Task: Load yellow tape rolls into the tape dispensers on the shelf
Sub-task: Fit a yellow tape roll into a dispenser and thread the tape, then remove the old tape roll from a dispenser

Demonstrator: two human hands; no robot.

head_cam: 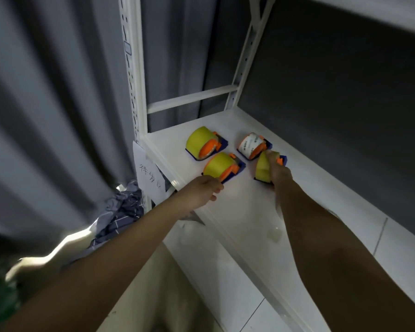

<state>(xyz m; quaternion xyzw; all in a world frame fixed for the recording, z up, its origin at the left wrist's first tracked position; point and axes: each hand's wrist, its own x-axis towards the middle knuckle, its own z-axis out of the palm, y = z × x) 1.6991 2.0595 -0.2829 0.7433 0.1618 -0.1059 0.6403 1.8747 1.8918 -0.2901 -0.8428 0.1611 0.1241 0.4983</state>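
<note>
**Three Yellow Rolls In, One Holder Left**

Four tape holders sit close together on the white shelf [249, 212], near the middle of the frame. The person's right hand [279, 172] is curled over the yellow roll [261, 167] in the holder at the lower right, probably pressing it down so it sits snug. The left hand [201, 191] rests by the front of the lower left holder [223, 167], fingers loosely curled. Whether it pinches the orange part cannot be told. It may be keeping that holder from sliding. The upper left holder [205, 143] has a yellow roll too. The upper right holder [253, 146] shows a white core with printing, so it likely needs a new roll next.
</note>
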